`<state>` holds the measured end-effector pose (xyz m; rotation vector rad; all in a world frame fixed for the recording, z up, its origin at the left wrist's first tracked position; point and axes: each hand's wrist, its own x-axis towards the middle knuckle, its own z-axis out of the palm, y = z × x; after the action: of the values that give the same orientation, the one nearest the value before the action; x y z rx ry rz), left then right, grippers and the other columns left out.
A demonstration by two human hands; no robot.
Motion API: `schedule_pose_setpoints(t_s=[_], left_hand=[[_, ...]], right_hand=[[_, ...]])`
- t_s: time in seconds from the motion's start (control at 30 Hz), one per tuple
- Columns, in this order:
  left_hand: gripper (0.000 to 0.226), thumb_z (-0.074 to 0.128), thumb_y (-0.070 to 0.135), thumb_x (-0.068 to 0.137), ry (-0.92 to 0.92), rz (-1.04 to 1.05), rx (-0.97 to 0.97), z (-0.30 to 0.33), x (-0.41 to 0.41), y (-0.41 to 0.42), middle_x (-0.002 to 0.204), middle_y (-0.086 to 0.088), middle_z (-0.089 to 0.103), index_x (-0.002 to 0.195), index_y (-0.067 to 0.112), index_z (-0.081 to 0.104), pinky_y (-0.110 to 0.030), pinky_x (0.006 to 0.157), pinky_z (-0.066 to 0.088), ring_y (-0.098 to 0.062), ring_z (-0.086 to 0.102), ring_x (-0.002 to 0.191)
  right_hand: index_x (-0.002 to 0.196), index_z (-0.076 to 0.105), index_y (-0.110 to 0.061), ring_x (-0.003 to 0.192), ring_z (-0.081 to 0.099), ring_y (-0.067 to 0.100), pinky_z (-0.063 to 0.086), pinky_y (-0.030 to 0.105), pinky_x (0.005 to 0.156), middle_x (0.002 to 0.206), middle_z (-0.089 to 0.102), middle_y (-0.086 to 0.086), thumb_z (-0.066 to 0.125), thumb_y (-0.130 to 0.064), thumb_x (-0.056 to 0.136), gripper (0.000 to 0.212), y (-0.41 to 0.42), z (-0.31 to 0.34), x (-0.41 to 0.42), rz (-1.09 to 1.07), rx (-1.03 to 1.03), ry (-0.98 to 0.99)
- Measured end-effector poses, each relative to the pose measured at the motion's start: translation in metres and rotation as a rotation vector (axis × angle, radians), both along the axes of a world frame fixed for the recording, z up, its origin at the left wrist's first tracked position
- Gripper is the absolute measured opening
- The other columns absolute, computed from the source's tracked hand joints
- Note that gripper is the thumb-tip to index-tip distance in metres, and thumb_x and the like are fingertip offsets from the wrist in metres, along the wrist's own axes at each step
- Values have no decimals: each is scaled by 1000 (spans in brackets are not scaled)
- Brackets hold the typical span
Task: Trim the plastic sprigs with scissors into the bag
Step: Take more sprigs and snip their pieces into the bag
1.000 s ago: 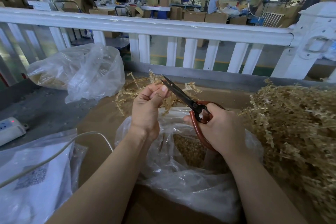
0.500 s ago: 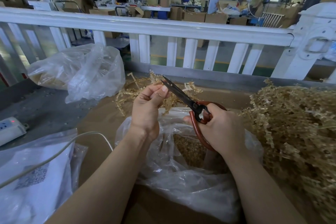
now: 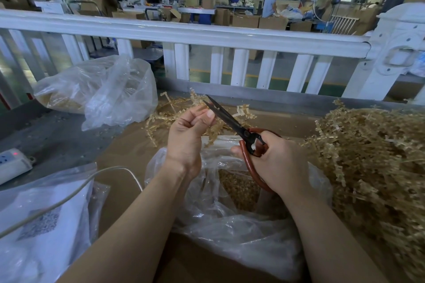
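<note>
Nearest the body, at 6 o'clock, the clear bag [image 3: 230, 232] lies open on the brown table [image 3: 119, 163], with a bed of cut tan bits showing inside. Just above its mouth the left hand [image 3: 186, 135] has thumb and curled fingers pinched on a thin plastic sprig [image 3: 212, 133], which hangs toward the bag. At 3 o'clock from it, the right hand [image 3: 276, 163] grips the red loops of the scissors [image 3: 232, 123], the dark blades slightly parted and pointing to 11 o'clock past the left fingertips. The sprig looks light, thin and springy, probably a little slick, so I would hold it close to the cut to stop it flexing away. Further out, at 3 o'clock, a big pile of untrimmed sprigs [image 3: 372, 156] waits; at 10 o'clock sits another clear bag [image 3: 110, 94]
</note>
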<state>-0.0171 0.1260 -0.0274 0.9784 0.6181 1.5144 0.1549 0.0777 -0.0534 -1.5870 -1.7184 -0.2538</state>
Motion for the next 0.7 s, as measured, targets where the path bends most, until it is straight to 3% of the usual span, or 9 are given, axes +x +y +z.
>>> schedule_pose_setpoints(t_s=[0.17, 0.4, 0.6, 0.7], left_hand=[[9, 65, 3, 85, -11, 13, -16, -1, 0, 2, 79, 4, 70, 93, 6, 67, -15, 72, 50, -4, 61, 71], [9, 65, 2, 86, -15, 7, -23, -1, 0, 3, 83, 1, 70, 92, 7, 68, -16, 73, 51, -4, 62, 72], [4, 66, 4, 84, 2, -1, -59, -1, 0, 2, 85, -7, 62, 86, 6, 64, -17, 76, 51, -7, 60, 72], [12, 67, 7, 81, 9, -34, -45, -1, 0, 1, 87, -9, 64, 91, 3, 64, -19, 78, 52, -10, 61, 75]], right_hand=[[65, 55, -19, 49, 52, 8, 46, 25, 50, 54, 52, -11, 51, -81, 77, 64, 2, -2, 0, 38, 8, 29], [69, 59, -19, 52, 52, 6, 49, 28, 53, 56, 53, -13, 48, -82, 75, 65, 2, -1, 0, 43, -18, 47], [63, 50, -23, 48, 47, 1, 32, 14, 49, 52, 46, -16, 47, -83, 78, 62, 1, -1, 1, 41, 11, 19], [63, 51, -23, 49, 49, 1, 34, 13, 50, 52, 50, -15, 46, -84, 77, 63, 2, -2, 1, 29, 9, 23]])
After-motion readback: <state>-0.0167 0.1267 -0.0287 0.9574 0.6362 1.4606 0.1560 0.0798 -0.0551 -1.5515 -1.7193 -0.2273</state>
